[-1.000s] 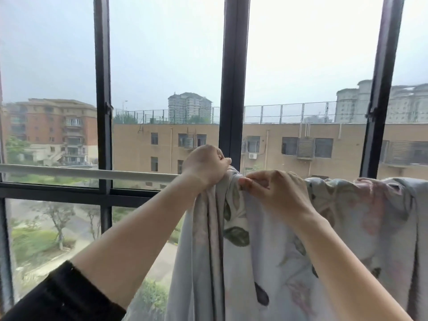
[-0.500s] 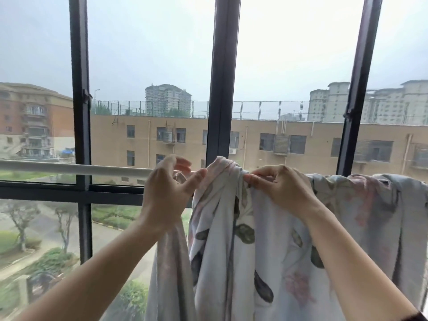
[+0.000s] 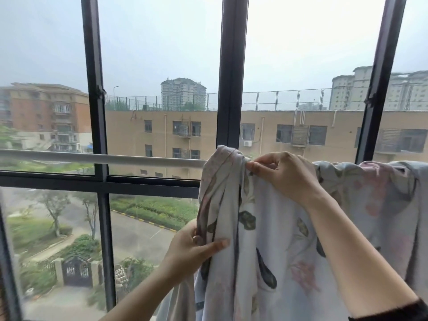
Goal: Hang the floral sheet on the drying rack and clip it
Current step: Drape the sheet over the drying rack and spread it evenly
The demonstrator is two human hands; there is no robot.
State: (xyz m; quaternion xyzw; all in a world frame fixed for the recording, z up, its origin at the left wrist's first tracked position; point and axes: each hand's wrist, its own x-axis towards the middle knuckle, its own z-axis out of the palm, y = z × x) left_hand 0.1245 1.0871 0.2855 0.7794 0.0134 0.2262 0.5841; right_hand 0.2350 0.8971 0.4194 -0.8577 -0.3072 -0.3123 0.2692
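The floral sheet (image 3: pixel 289 228) hung over the drying rack rail (image 3: pixel 115 158), its left edge bunched. Right hand (image 3: pixel 284 177) fingers pinched the top fold at the rail; left hand (image 3: pixel 192 246) gripped the hanging edge lower. Pulling leftward along the rail would likely spread it before clipping

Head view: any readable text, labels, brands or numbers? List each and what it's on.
None can be read.
The floral sheet carries only a leaf and flower print.
The rack rail is plain.
The tan building outside shows no sign that can be read.
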